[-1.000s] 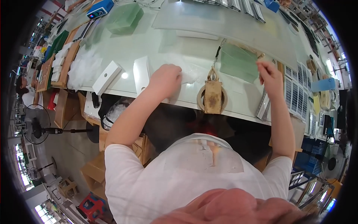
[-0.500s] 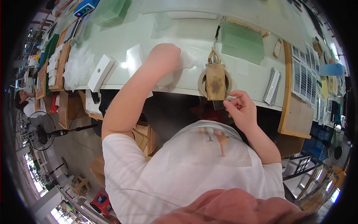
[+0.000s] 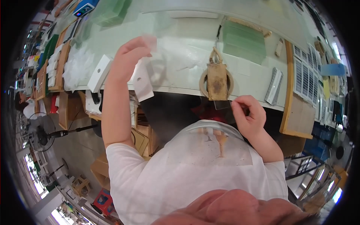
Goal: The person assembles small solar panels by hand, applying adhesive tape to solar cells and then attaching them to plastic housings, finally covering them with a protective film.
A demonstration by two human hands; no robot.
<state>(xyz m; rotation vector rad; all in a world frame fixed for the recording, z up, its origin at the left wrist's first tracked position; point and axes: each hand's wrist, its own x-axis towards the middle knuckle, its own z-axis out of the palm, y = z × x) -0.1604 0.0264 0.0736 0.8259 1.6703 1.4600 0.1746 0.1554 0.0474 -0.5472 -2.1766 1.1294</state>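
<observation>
My left hand is raised over the pale green table and holds a clear plastic bag by its edge. My right hand is at the table's near edge, pinching a short strip of tape that comes off the brown tape dispenser. The dispenser sits on a tape roll right at the table edge, between my two hands. A stack of green sheets lies behind it, to the right.
Two flat white boxes overhang the near edge under my left arm. A pile of clear bags lies left, with a wooden tray and white slotted racks to the right. Cardboard boxes stand under the table.
My right hand left the green stack, came to the dispenser and now grips a tape strip. My left hand rose off the table with the clear bag.
</observation>
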